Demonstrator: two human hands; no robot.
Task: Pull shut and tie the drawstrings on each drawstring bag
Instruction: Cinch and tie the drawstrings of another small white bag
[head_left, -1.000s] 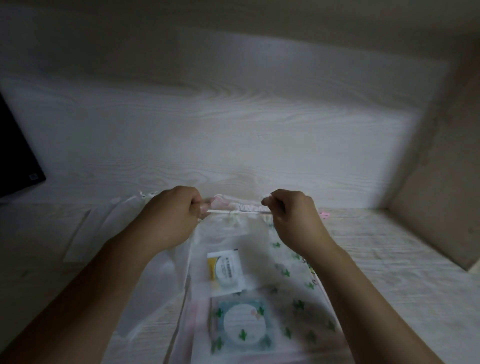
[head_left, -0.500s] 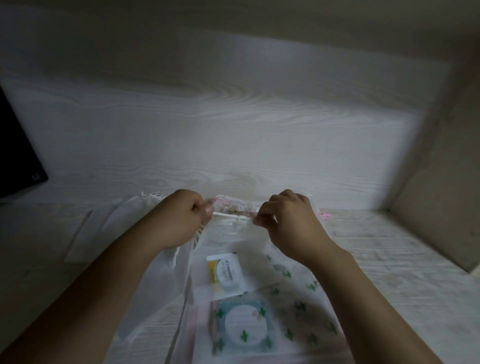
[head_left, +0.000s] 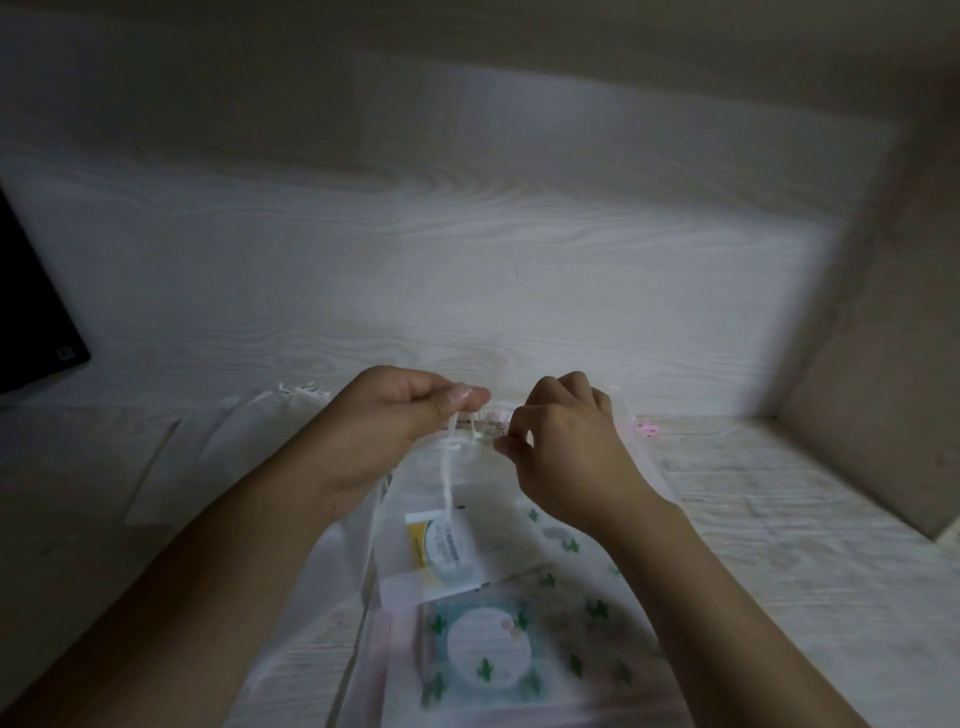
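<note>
On the table (head_left: 779, 519), sheer white bag (head_left: 483, 499), drawstring (head_left: 448, 467) apparently pinched by both hands.

A home desk nook: pale woodgrain desktop (head_left: 779, 519) boxed by matching panels, dark screen (head_left: 31, 312) at left.

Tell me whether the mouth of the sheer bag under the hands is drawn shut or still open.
Cannot tell: both hands, left hand and right hand, cover the sheer bag's mouth; white drawstring hangs loose.

Sheer white bag (head_left: 488, 499); green cactus print card (head_left: 488, 644); white drawstring (head_left: 448, 467).
</note>
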